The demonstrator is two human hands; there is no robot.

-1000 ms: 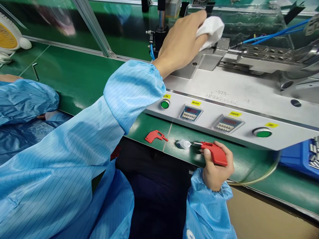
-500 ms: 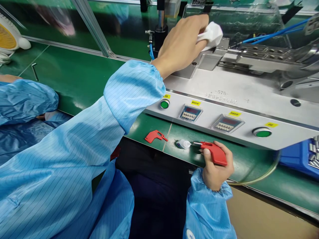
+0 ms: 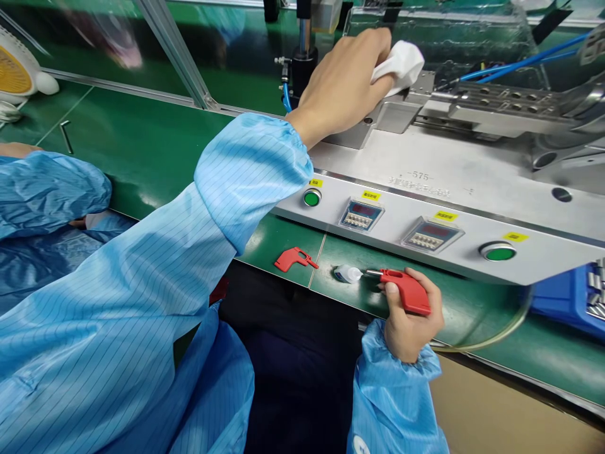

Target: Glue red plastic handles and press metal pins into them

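My left hand reaches up over the machine and is closed around a crumpled white cloth or tissue, pressed near a metal block at the end of the machine's rail. Lower down, my right hand grips a red pistol-shaped plastic part with a metal tip pointing left. Close to that tip lies a small white bottle on its side. A second red pistol-shaped part rests on the green bench, left of the bottle.
Green buttons and two counters line the machine's front panel. A blue bin of metal pieces stands at right. On the left are a co-worker's blue sleeve, a hex key and a yellow-and-white fan.
My left hand and the white cloth have shifted very slightly. My right hand and the red part stay in place.
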